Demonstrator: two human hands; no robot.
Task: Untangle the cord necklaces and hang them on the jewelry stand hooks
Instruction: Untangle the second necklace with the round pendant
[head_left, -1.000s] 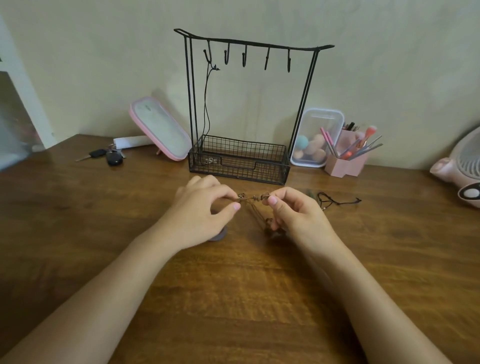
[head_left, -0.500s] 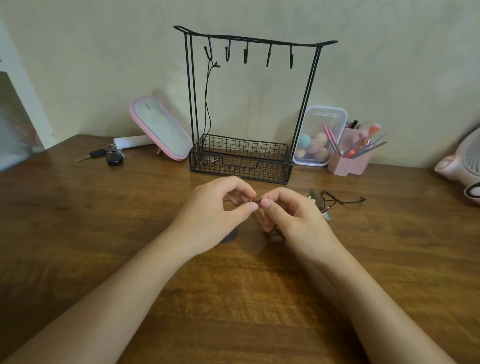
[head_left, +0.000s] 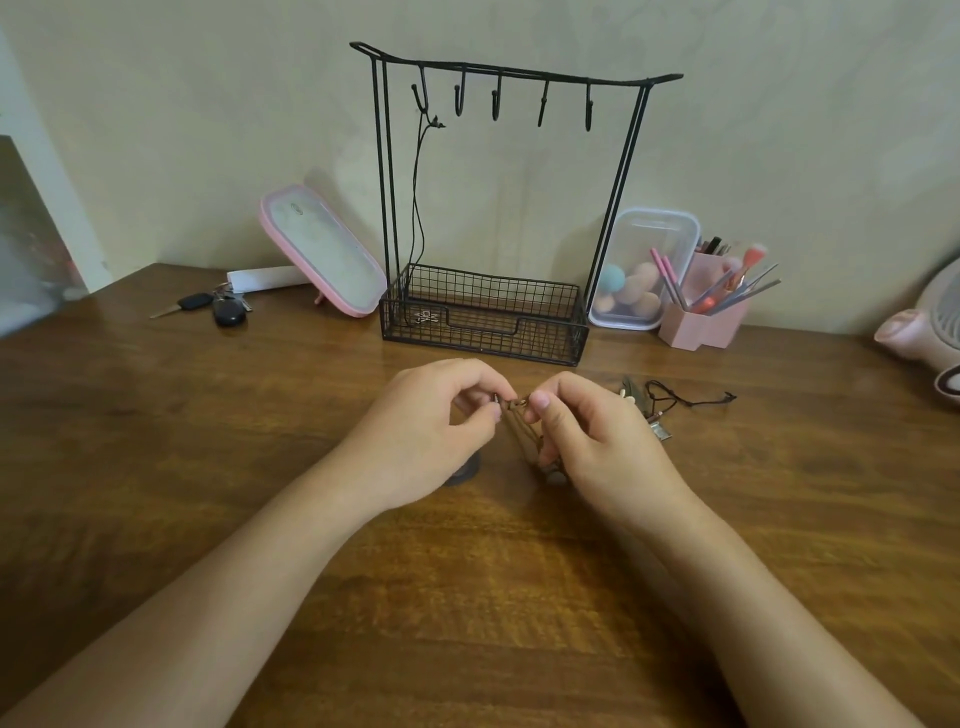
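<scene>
Brown cord necklace is held up off the table, betw. our two hands. Its top end, w/ a small metal bit, is stretched from fingertip to fingertip, and the rest drops as a few strands toward the wood by our right palm. Our left hand pinches one end betw. thumb & forefinger, other fingers curled in. Our right hand pinches the other end the same way, w/ its lower fingers curled by the hanging strands.

Just right of that hand more necklaces lie in a loose heap, a black cord trailing out. Behind our hands the jewelry stand is upright near the wall. A black cord necklace hangs from its leftmost hook down into the basket. Left of it are a pink mirror & keys; right of it, a clear box of sponges & a pink brush pot.
</scene>
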